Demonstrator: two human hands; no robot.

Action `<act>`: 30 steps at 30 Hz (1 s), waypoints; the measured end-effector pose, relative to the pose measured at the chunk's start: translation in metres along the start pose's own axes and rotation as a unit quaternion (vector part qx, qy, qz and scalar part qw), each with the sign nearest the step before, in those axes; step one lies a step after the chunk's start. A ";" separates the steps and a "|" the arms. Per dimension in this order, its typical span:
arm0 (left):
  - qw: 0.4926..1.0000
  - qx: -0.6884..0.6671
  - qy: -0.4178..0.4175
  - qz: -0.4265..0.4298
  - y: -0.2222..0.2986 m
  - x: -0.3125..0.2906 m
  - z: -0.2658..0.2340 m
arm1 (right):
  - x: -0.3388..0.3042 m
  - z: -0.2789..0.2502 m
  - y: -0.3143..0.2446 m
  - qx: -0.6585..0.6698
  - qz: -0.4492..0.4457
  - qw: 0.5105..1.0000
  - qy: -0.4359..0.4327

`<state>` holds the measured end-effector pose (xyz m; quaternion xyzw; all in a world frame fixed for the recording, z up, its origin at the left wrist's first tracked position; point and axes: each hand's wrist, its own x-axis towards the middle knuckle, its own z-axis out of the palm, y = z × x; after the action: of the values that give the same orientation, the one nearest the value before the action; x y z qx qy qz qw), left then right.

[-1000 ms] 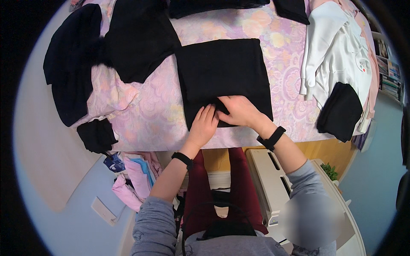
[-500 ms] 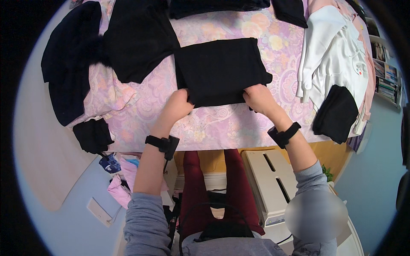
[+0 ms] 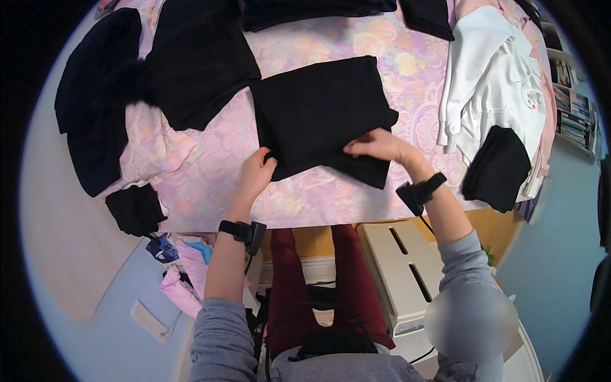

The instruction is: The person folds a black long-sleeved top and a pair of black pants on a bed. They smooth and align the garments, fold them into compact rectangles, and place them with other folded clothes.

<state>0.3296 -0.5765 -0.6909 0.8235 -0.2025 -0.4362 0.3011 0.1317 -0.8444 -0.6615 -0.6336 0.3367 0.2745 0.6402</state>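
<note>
A folded black garment (image 3: 318, 108) lies on a pink and purple floral sheet (image 3: 305, 207) in front of me; its exact kind cannot be made out. At its near left corner, my left hand (image 3: 258, 172) is closed, pinching the cloth between thumb and fingers. My right hand (image 3: 382, 146) reaches over the near right part, thumb and fingers closed on the upper layer. Below that hand, a flap of the same black cloth sticks out toward me at a slant. Both wrists wear black bands with small boxes.
Dark garments (image 3: 197, 70) spread at the left, with a small black bundle (image 3: 135, 210) near the edge. A white hoodie (image 3: 490, 76) and a folded black garment (image 3: 498, 169) lie at the right. A beige slotted appliance (image 3: 404, 267) stands below, beside my legs.
My right hand has shifted a little left with the upper cloth, and a black flap now shows below it. My left hand has moved slightly left and nearer me.
</note>
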 end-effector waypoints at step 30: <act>0.945 0.255 -0.206 0.013 0.097 0.018 0.012 | 0.005 -0.010 0.000 0.001 0.003 0.998 0.055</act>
<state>0.3223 -0.6625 -0.6415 0.7625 -0.3750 -0.5258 0.0381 0.1340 -0.8549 -0.6647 -0.6459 0.3735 0.2404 0.6209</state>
